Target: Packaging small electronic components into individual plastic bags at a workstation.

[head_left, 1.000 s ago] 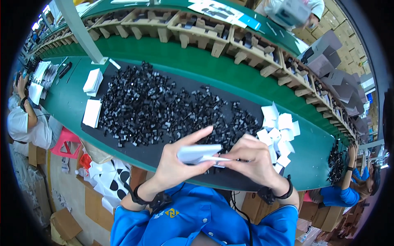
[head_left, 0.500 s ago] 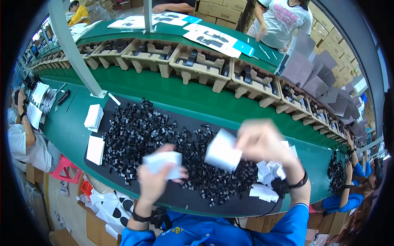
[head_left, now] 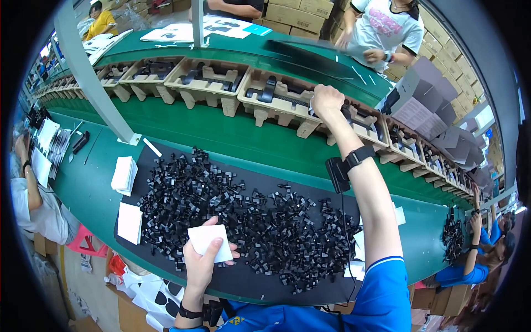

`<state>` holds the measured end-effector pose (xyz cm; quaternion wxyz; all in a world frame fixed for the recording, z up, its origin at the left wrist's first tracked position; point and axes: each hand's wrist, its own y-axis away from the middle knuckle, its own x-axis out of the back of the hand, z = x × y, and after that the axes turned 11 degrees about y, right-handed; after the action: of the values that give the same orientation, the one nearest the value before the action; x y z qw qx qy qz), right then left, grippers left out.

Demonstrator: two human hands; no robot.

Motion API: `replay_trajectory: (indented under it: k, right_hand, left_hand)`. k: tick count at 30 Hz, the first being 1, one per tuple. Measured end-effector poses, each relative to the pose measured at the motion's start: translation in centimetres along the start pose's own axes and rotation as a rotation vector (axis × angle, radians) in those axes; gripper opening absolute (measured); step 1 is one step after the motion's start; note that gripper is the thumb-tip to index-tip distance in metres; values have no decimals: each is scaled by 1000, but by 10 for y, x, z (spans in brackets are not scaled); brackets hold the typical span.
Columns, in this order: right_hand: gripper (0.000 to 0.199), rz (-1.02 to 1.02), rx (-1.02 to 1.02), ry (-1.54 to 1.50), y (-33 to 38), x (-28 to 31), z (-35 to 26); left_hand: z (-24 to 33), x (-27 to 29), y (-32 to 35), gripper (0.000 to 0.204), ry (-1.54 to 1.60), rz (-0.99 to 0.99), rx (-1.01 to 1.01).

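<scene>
My left hand (head_left: 200, 265) holds a small white square of paper (head_left: 210, 242), thumb pressed on top and fingers underneath. Whether it is one sheet or several I cannot tell. My right arm stretches far forward, and my right hand (head_left: 328, 101) is closed over the edge of a brown moulded pulp tray (head_left: 305, 126) with black parts in it. Its fingertips are hidden, so anything in them does not show. Between me and the trays, a heap of small black plastic clips or connectors (head_left: 276, 227) covers a dark mat (head_left: 160, 246).
Pulp trays run in a long row along the green line (head_left: 221, 124). White paper stacks (head_left: 125, 174) lie left of the heap, loose papers (head_left: 357, 270) right. A grey post (head_left: 94, 77) stands at left. Other people work across the line and at both sides.
My right hand has moved forward from above the heap to the trays; the white paper it held no longer shows. My left hand still holds its paper. Across the line, a dark blurred sheet has appeared.
</scene>
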<state>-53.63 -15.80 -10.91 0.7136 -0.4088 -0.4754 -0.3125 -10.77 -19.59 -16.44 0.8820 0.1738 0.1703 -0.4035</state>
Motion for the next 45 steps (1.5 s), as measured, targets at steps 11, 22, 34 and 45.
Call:
replay_trajectory:
  k: [11, 22, 34, 45]
  right_hand:
    - [21, -14, -13, 163, -10, -2, 12]
    - [71, 86, 902, -426, 279, 96, -4]
    - [65, 669, 743, -433, 356, 78, 49]
    - [20, -417, 762, -1083, 364, 125, 109]
  left_hand:
    - [6, 3, -1, 47, -65, -69, -20]
    - [-24, -29, 4, 37, 295, -295, 327]
    - [-38, -88, 52, 35, 49, -514, 139]
    - [-40, -90, 75, 33, -190, -694, 262]
